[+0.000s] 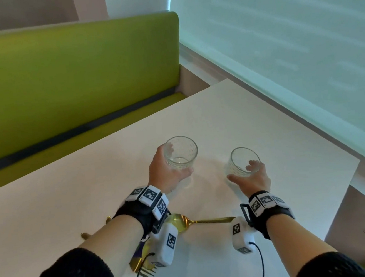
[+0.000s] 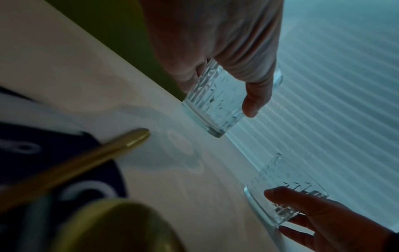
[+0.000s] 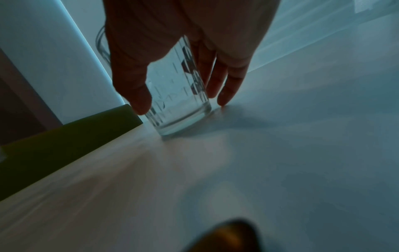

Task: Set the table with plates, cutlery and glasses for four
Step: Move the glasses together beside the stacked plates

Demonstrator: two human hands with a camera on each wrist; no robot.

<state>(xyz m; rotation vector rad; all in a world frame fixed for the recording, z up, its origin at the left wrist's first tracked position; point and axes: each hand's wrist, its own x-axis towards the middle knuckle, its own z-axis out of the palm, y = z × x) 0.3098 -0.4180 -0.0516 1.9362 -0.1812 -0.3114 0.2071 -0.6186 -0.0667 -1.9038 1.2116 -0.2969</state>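
Observation:
My left hand (image 1: 166,171) grips a clear patterned glass (image 1: 181,153) by its side and holds it tilted a little above the white table (image 1: 92,194). In the left wrist view that glass (image 2: 213,105) hangs over its own ring-shaped shadow. My right hand (image 1: 254,179) is wrapped round a second glass (image 1: 242,162), whose base (image 3: 183,126) touches the table. My right little finger's tip (image 3: 224,100) also touches the tabletop. A gold spoon (image 1: 187,223) lies between my wrists.
A patterned plate (image 1: 136,255) shows partly under my left wrist, with gold forks (image 1: 147,273) near the front edge. A green bench (image 1: 68,83) runs behind the table. A blind-covered window (image 1: 290,35) lines the right side, close to the table's right edge (image 1: 352,178).

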